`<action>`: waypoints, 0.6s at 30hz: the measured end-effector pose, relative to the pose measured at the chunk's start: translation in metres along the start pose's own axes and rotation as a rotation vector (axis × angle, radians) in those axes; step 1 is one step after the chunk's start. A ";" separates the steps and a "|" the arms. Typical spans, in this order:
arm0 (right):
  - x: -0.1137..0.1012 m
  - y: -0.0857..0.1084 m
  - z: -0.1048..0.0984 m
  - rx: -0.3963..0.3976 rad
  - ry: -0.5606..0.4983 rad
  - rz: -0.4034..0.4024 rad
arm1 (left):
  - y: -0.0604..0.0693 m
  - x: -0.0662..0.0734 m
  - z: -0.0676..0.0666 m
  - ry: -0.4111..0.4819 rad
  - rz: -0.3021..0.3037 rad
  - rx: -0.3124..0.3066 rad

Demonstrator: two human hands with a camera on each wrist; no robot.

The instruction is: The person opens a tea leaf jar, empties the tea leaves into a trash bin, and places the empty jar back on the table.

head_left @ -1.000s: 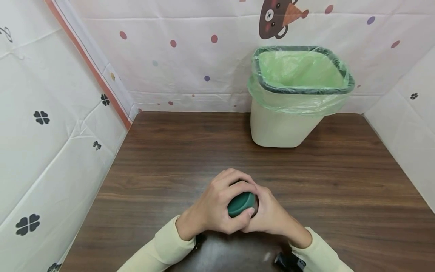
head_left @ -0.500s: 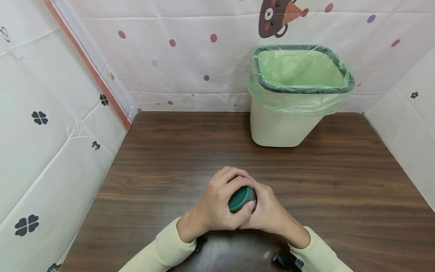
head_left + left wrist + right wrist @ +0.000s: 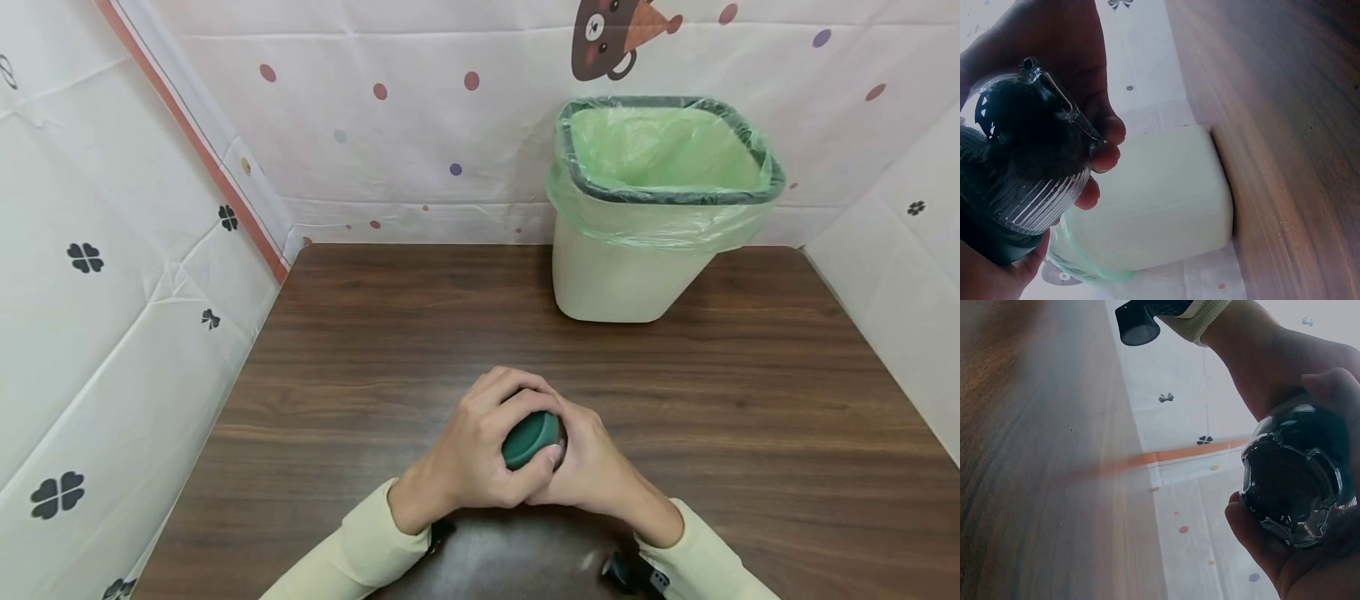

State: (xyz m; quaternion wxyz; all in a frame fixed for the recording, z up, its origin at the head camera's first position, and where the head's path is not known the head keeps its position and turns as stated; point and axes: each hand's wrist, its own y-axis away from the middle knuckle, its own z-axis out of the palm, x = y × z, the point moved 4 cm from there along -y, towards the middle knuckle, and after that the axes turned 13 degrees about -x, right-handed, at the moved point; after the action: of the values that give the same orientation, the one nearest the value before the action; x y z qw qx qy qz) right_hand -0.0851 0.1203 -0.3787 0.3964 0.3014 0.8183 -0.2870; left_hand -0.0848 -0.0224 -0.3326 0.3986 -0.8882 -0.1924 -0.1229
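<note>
A clear ribbed jar (image 3: 1047,200) with a dark green lid (image 3: 529,440) is held between both hands above the table's near part. In the head view the left hand (image 3: 491,446) curls over the lid, fingers on its far side and thumb in front. The right hand (image 3: 592,462) wraps round the jar's body from the right, its fingers partly hidden behind the left hand. The jar's clear base (image 3: 1291,487) shows in the right wrist view, tilted toward that camera. What the jar contains looks dark and cannot be made out.
A cream bin (image 3: 626,275) lined with a green bag (image 3: 667,150) stands at the back of the brown table (image 3: 360,333), right of centre. Patterned white sheets (image 3: 337,108) rise behind and beside the table. A black wrist device (image 3: 633,575) sits by the right sleeve.
The hands and jar have risen slightly away from the person since the first frame, and the lid appears turned a little. Both hands still grip it; the bin is unmoved.
</note>
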 end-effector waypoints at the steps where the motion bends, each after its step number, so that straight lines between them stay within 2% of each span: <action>1: 0.000 0.000 0.000 0.000 -0.002 -0.002 | 0.000 0.000 0.000 0.004 -0.001 -0.002; 9: 0.001 0.001 0.000 0.008 -0.021 -0.030 | 0.001 -0.001 0.000 0.062 -0.025 -0.036; 14: 0.003 0.002 0.000 -0.003 -0.055 0.000 | 0.002 -0.002 -0.001 0.106 -0.050 -0.098; 18: 0.004 0.004 0.001 -0.018 -0.088 0.010 | 0.001 -0.002 -0.003 0.129 -0.038 -0.147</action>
State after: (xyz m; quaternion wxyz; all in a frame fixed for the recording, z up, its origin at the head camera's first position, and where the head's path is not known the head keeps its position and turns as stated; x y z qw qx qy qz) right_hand -0.0837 0.1235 -0.3829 0.4362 0.2888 0.8011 -0.2907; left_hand -0.0863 -0.0261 -0.3320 0.3414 -0.9015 -0.1739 -0.2011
